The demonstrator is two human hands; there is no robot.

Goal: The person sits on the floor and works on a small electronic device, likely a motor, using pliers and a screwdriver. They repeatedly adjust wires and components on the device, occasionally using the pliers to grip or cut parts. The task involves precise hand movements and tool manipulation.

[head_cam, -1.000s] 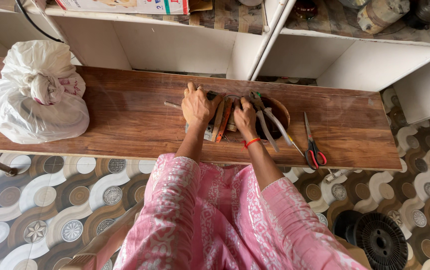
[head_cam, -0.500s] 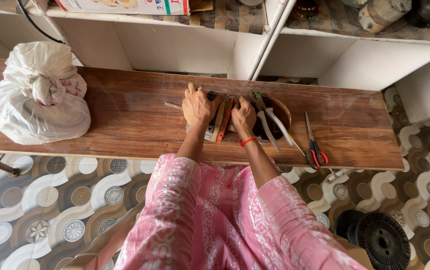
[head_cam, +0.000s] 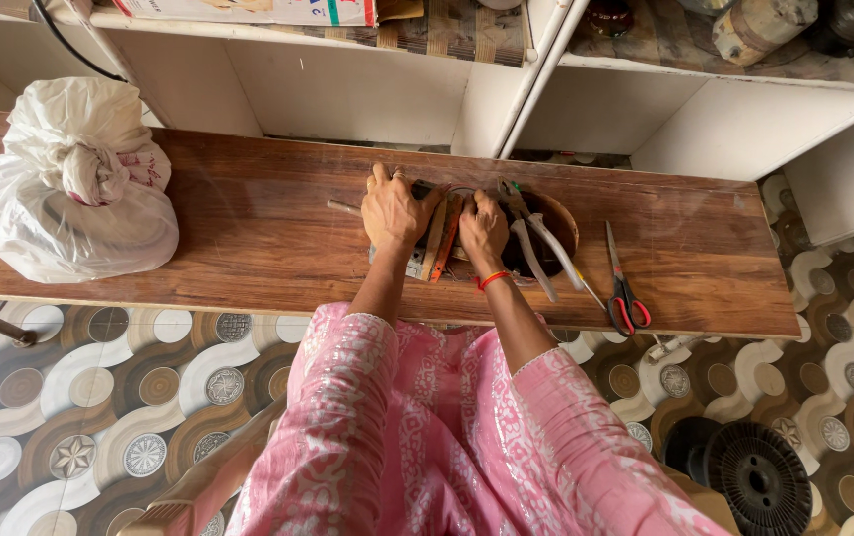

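Left hand (head_cam: pixel 394 210) is lying palm-down with fingers curled over a bundle of flat tools with orange and wooden handles (head_cam: pixel 439 238), gripping them against the long brown wooden counter (head_cam: pixel 248 238). Right hand (head_cam: pixel 483 230), with a red band at the wrist, presses the same bundle from the other side, fingers bent; can't tell how tight. Just right of it sits one round dark wooden bowl (head_cam: pixel 558 213) with a couple of light-handled pliers (head_cam: pixel 536 248) sticking out. One pair of red-handled scissors (head_cam: pixel 623 288) lies further right. One knotted white plastic bag (head_cam: pixel 74 189) sits well apart at the left end.
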